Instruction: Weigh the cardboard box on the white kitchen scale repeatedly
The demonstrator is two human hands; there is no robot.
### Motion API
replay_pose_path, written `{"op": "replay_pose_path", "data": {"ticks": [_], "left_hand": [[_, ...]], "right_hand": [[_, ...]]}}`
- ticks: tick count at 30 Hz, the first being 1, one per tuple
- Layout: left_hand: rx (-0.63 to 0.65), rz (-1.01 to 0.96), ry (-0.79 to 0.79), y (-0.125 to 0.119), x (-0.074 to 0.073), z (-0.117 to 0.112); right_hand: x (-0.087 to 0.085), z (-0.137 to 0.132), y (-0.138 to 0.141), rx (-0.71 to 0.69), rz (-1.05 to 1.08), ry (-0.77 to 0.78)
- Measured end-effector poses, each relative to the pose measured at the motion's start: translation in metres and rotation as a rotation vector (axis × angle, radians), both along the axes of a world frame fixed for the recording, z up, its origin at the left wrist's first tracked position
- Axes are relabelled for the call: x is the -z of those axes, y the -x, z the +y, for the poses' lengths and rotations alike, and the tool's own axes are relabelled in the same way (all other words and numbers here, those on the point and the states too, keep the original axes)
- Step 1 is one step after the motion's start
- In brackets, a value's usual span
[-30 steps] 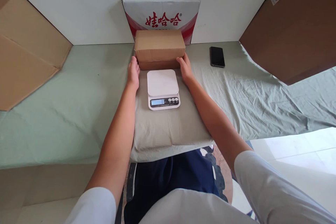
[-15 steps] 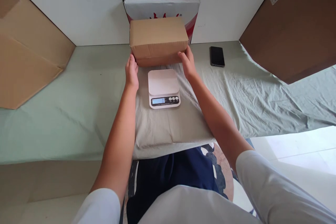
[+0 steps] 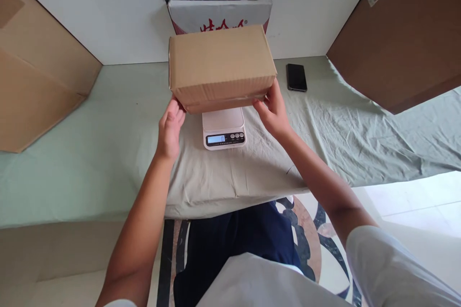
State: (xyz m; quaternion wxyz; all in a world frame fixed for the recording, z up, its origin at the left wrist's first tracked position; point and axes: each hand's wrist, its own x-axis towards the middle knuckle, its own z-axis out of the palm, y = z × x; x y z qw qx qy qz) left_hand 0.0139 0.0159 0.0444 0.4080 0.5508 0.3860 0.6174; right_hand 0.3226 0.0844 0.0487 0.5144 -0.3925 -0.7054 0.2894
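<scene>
A brown cardboard box [image 3: 221,60] is held up between my two hands, over the back part of a white digital kitchen scale [image 3: 225,129]. My left hand [image 3: 171,127] supports the box's lower left corner, its fingertips hidden beneath. At the lower right corner my right hand [image 3: 273,110] grips the box, with the thumb on the front face. The scale's lit display [image 3: 216,139] appears to read 0. Most of its weighing plate is covered from view by the box.
A black phone [image 3: 297,77] lies to the right on the pale green cloth [image 3: 108,153]. Large cardboard cartons stand at the left [image 3: 43,67] and right [image 3: 399,38]. Behind is a wall of white panels [image 3: 93,21] with a white box bearing red lettering [image 3: 219,9].
Both hands have brought the cardboard box up and closer to me, so it now hides the back of the scale. More red lettering shows behind it.
</scene>
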Motion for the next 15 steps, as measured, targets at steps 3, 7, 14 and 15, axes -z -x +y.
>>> {"op": "replay_pose_path", "data": {"ticks": [3, 7, 14, 15], "left_hand": [[-0.016, -0.003, -0.004, -0.008, 0.003, -0.017], [-0.061, -0.001, 0.019, -0.014, 0.013, -0.024], [-0.061, 0.007, 0.023, -0.015, 0.025, -0.031], [-0.065, 0.008, 0.028, -0.015, 0.026, -0.032]], "right_hand": [[0.008, -0.025, 0.0, 0.045, 0.037, 0.032], [0.021, -0.039, 0.002, 0.071, 0.023, 0.035], [0.031, -0.041, -0.001, 0.079, -0.019, 0.059], [0.031, -0.042, -0.001, 0.076, -0.016, 0.056]]}}
